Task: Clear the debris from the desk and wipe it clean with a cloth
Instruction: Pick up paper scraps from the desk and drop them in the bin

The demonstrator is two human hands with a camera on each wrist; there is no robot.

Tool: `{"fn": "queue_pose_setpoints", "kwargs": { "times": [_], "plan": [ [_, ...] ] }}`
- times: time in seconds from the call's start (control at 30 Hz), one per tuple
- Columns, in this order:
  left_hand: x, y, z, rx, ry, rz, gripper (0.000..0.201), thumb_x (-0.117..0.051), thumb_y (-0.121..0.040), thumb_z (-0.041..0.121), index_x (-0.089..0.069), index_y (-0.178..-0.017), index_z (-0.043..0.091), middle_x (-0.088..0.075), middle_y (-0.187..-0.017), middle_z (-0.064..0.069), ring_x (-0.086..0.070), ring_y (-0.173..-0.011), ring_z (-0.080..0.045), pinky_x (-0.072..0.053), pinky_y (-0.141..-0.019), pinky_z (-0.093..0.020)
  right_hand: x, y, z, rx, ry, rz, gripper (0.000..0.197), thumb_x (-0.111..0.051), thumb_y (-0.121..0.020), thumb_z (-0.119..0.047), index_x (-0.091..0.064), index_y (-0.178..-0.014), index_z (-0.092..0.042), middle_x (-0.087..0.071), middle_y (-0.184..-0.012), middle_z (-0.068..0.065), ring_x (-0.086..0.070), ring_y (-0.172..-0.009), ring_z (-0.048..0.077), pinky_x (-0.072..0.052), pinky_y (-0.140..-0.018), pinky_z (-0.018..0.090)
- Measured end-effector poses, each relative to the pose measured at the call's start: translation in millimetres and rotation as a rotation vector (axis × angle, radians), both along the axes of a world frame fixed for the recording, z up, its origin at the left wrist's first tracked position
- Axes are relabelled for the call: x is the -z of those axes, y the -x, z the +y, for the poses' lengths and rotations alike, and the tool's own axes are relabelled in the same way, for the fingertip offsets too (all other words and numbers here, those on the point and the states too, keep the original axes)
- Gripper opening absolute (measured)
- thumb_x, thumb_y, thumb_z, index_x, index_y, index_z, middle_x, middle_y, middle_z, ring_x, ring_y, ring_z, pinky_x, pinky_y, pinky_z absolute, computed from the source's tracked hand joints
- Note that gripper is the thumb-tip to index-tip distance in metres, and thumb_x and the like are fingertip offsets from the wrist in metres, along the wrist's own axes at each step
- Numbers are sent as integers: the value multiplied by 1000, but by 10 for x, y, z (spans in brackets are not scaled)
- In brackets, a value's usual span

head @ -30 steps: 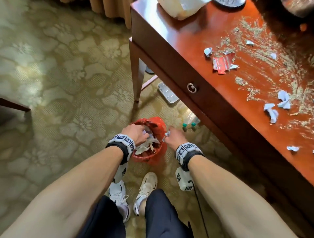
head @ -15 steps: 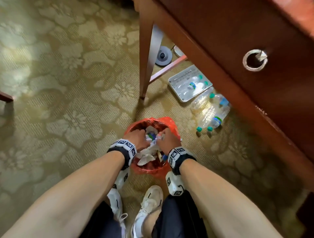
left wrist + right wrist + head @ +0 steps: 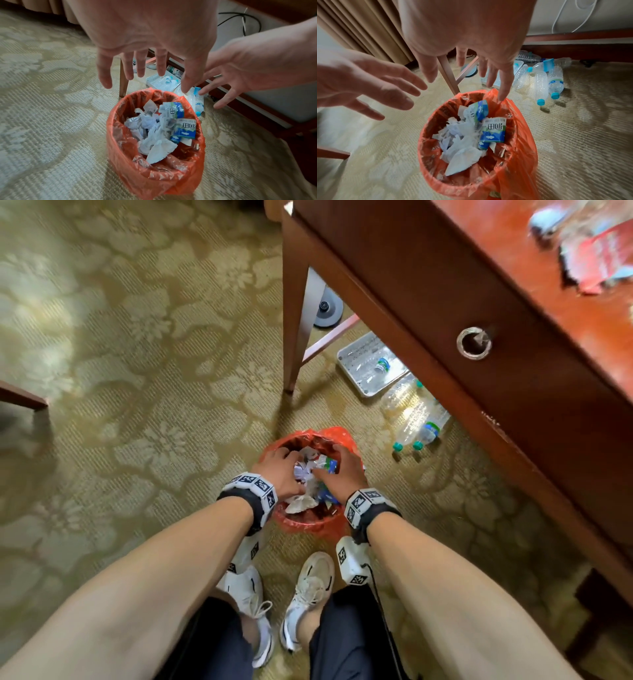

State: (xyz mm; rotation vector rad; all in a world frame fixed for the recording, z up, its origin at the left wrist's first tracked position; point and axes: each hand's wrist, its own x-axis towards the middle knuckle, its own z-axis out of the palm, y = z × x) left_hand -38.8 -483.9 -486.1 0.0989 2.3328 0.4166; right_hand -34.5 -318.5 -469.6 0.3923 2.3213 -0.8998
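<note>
While both hands were held spread and empty above it, the left hand [image 3: 154, 27] and right hand [image 3: 467, 27] were seen over the orange-lined bin [image 3: 120, 135] on the carpet, filled with crumpled paper [image 3: 154, 146] and blue cartons [image 3: 494, 133]. Plastic bottles [image 3: 554, 83] and a tray [image 3: 359, 361] were left beneath the tabletop [image 3: 513, 251], where scraps [image 3: 603, 261] remained.

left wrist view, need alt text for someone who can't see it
Two open hands, the left hand and the right hand, hover empty above an orange-lined bin of crumpled paper and blue cartons on patterned carpet.
</note>
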Motion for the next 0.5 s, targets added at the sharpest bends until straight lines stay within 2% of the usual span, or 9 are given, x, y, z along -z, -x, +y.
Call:
{"fn": "queue_pose_setpoints", "kwargs": {
  "times": [0.13, 0.23, 0.37, 0.5],
  "plan": [
    [-564, -75, -76, 8, 1, 19, 81, -71, -76, 52, -37, -144, 24, -33, -150, -9, -37, -132, -32, -44, -100, -53, -577, -96, 47, 5, -64, -17, 67, -66, -86, -34, -37, -146, -24, -41, -141, 10, -47, -128, 31, -40, -108, 41],
    [-1119, -128, -106, 8, -5, 38, 75, -69, -78, 50, -37, -143, 29, -32, -149, -6, -35, -134, -29, -43, -101, -52, -1088, -135, 112, -1, -142, -40, 63, -62, -86, -33, -37, -143, -24, -45, -133, 13, -50, -122, 34, -44, -103, 42],
    [-1947, -175, -133, 11, -38, 81, 68, -67, -80, 48, -39, -140, 31, -33, -148, -4, -36, -133, -28, -43, -101, -52, -1869, -199, 143, -39, -233, -29, 66, -63, -85, -35, -37, -144, -23, -45, -139, 11, -51, -124, 30, -44, -104, 43],
    [-2723, -60, -99, 12, -73, 113, 66, -68, -82, 48, -39, -140, 31, -33, -148, -4, -35, -133, -27, -42, -102, -50, -2614, -180, 138, -60, -273, 32, 53, -61, -87, -36, -44, -137, -26, -51, -135, 6, -55, -119, 28, -46, -101, 42]
  ]
}}
